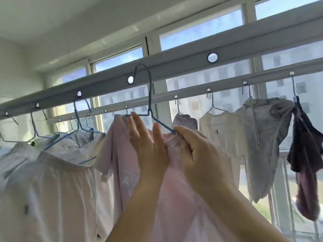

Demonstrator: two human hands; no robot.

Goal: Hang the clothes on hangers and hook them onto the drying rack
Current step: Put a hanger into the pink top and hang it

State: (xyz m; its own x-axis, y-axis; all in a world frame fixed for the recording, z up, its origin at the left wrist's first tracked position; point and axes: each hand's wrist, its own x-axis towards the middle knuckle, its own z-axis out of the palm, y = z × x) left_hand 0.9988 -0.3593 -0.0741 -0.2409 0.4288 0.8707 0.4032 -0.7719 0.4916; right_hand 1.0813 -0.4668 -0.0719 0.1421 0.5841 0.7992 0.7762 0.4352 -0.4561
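Hooking step underway: both hands raised with a pink shirt [174, 189] already threaded on a blue wire hanger [150, 95]. Left hand [148, 147] has fingers straight, pressing flat against the shirt's collar area, index tip near the hanger's left shoulder; nothing curled round anything. Right hand [195, 154] has fingers curled, pinching the collar fabric and hanger wire where the right shoulder of the hanger enters the neck. Hanger hook is up in front of the near rail [174, 67], between two of its round holes; whether the tip is already seated I cannot tell, it looks not yet in a hole. Next move, as I judge: lift and steer the hook tip into the hole [130, 79] just left of it, then let the shirt drop and straighten the shoulders. Left of the shirt, pale garments [52, 180] hang from the same rail. Further back, the far rail [227, 87] carries a white top [220, 130], a grey hoodie [262, 137], a dark garment [305, 145]. Window [201, 32] behind.
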